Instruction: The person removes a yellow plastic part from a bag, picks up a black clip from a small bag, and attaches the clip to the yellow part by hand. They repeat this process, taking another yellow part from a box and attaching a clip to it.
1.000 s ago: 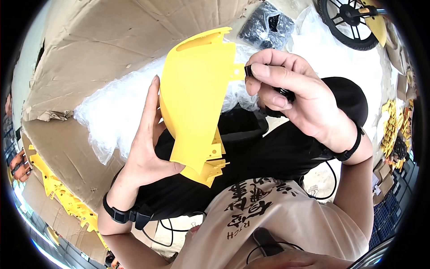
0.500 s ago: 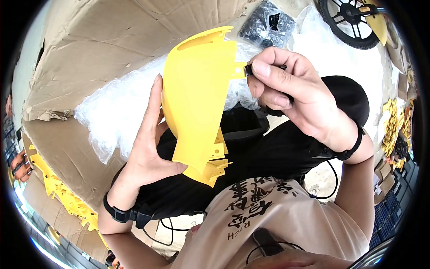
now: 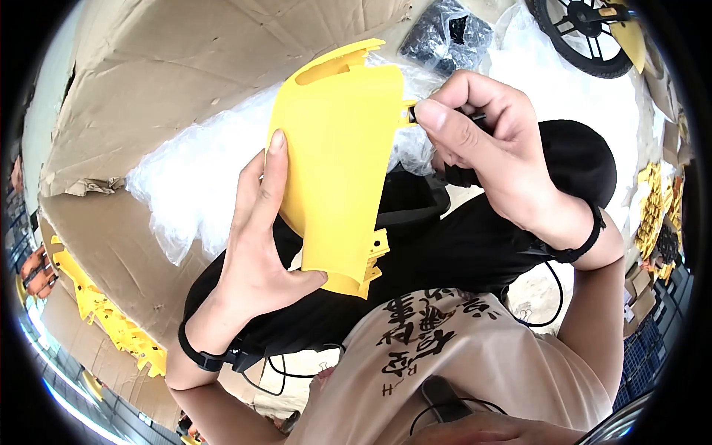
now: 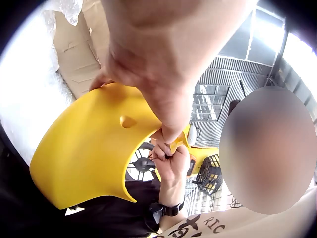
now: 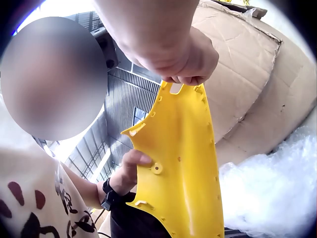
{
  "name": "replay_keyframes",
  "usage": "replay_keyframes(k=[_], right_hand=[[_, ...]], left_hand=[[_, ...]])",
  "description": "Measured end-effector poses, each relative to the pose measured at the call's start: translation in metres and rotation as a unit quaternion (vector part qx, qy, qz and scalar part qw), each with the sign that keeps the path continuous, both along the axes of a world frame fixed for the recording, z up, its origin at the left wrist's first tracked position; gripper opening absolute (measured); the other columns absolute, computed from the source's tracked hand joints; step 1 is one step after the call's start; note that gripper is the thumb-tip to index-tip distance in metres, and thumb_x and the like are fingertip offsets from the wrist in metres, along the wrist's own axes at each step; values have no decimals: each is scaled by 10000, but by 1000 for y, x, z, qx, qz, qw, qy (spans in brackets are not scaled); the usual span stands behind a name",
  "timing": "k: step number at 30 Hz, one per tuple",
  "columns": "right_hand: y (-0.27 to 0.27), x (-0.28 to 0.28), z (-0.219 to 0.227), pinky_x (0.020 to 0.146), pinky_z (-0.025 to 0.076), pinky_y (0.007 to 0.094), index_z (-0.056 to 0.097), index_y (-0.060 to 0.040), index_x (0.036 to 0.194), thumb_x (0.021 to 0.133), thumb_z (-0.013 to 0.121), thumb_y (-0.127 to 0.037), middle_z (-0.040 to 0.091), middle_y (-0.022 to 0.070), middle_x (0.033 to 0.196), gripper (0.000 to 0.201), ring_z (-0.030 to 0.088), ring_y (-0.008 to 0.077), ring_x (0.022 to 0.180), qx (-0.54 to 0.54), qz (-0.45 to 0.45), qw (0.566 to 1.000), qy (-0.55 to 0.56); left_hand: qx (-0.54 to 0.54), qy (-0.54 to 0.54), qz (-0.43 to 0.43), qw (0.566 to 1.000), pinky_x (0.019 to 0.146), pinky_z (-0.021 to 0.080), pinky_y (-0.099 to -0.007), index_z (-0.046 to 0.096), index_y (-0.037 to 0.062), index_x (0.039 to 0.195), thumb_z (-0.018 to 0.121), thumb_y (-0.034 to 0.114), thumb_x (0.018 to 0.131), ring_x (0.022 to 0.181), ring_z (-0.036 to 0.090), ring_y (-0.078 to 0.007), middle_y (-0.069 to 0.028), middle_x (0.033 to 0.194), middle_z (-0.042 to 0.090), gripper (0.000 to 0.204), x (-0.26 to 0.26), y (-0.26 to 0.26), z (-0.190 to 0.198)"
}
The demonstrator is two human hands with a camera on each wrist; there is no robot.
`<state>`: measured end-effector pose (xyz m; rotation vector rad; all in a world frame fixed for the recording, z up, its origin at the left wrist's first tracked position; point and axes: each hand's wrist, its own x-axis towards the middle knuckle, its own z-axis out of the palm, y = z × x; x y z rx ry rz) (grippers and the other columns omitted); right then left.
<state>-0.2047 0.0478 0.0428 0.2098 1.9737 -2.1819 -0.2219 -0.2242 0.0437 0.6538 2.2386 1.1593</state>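
A curved yellow plastic panel [image 3: 341, 163] is held up over the lap, its hollow inner side [image 5: 173, 134] showing in the right wrist view. My left hand [image 3: 256, 245] grips its lower left side, thumb on the bottom edge and fingers along the outer curve. At the panel's upper right edge, a small yellow tab [image 3: 406, 111] sticks out. There my right hand [image 3: 500, 144] pinches a small black clip [image 3: 413, 114] between thumb and forefinger, right at the tab. Another small black piece [image 3: 477, 117] shows among the curled fingers of that hand. Fingertips hide most of the clip.
A large cardboard box [image 3: 185, 81] stands at the left, with clear plastic wrap [image 3: 200, 193] beside it. A bagged black bundle [image 3: 445, 37] lies at the back, near a black wheel [image 3: 586, 33]. More yellow parts [image 3: 104, 311] lie at the far left.
The panel has turned slightly and shifted right. My left hand has moved right with it, fingers further onto its face. The right hand has risen a little, and the clip sits closer over the tab.
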Motion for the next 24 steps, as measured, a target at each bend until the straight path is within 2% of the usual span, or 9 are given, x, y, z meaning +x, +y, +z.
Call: replay_keyframes(k=[2, 5, 7, 9, 10, 13, 15, 20, 24], right_hand=[[0, 1, 0, 557, 398, 199, 658, 21, 919, 957, 659, -151, 586, -20, 714, 176, 502, 22, 634, -36, 17, 999, -28], [1, 1, -2, 554, 393, 200, 658, 19, 927, 962, 650, -147, 579, -25, 712, 170, 495, 21, 637, -113, 24, 992, -48], [-3, 0, -2, 555, 388, 196, 663, 13, 939, 958, 654, -134, 572, -27, 708, 149, 491, 19, 645, -101, 16, 994, -29], [-6, -2, -5, 507, 243, 200, 607, -8, 976, 1010, 571, -196, 444, -41, 675, 195, 322, 30, 559, -42, 23, 999, 6], [-5, -3, -2, 507, 243, 200, 607, -8, 976, 1010, 571, -196, 444, -41, 675, 195, 322, 30, 559, -40, 22, 999, 8], [-1, -10, 7, 514, 251, 194, 615, 17, 1155, 1051, 462, -278, 435, -34, 703, 348, 307, 39, 563, -134, 35, 987, -84], [2, -11, 6, 524, 264, 189, 550, 37, 1315, 1067, 347, -343, 437, -22, 739, 497, 308, 49, 573, -229, 42, 957, -172], [2, -7, 6, 535, 293, 195, 477, 72, 1380, 1057, 300, -294, 481, 10, 768, 520, 339, 58, 580, -280, 45, 938, -201], [4, -6, 5, 540, 314, 199, 525, 61, 1299, 1053, 334, -269, 560, 59, 814, 454, 354, 60, 565, -242, 75, 954, -159]], left_hand=[[1, -9, -7, 1000, 1107, 347, -423, 125, 77, 1578, 811, 26, 540, 1343, 379, -369, -228, 1455, 314, 1245, 2, 0, 0], [10, -27, -15, 999, 1096, 363, -423, 115, 90, 1581, 805, 20, 544, 1343, 385, -369, -221, 1455, 313, 1248, 2, 0, 1], [19, -37, -15, 999, 1088, 376, -421, 104, 100, 1584, 803, 16, 547, 1342, 392, -362, -210, 1457, 314, 1253, 1, 0, -1], [91, -129, 30, 987, 1068, 402, -407, 42, 120, 1591, 703, -38, 589, 1332, 417, -325, -181, 1508, 287, 1210, 2, 0, -6], [92, -128, 29, 987, 1068, 402, -407, 42, 120, 1591, 703, -38, 589, 1332, 417, -325, -181, 1508, 287, 1210, 1, 0, -10], [161, -201, 48, 965, 1049, 419, -379, -22, 135, 1591, 561, -69, 610, 1311, 436, -275, -145, 1572, 220, 1160, -6, 1, -11], [158, -330, 110, 924, 1034, 426, -357, -43, 135, 1590, 467, -67, 593, 1302, 434, -255, -127, 1610, 156, 1138, -12, 4, 2], [181, -289, 123, 932, 1032, 430, -344, -19, 135, 1593, 448, -46, 612, 1349, 403, -257, -99, 1616, 157, 1101, -14, 0, -5], [186, -273, 115, 937, 1037, 428, -346, -17, 125, 1592, 451, -42, 608, 1370, 388, -262, -106, 1615, 157, 1102, -14, -3, -9]])
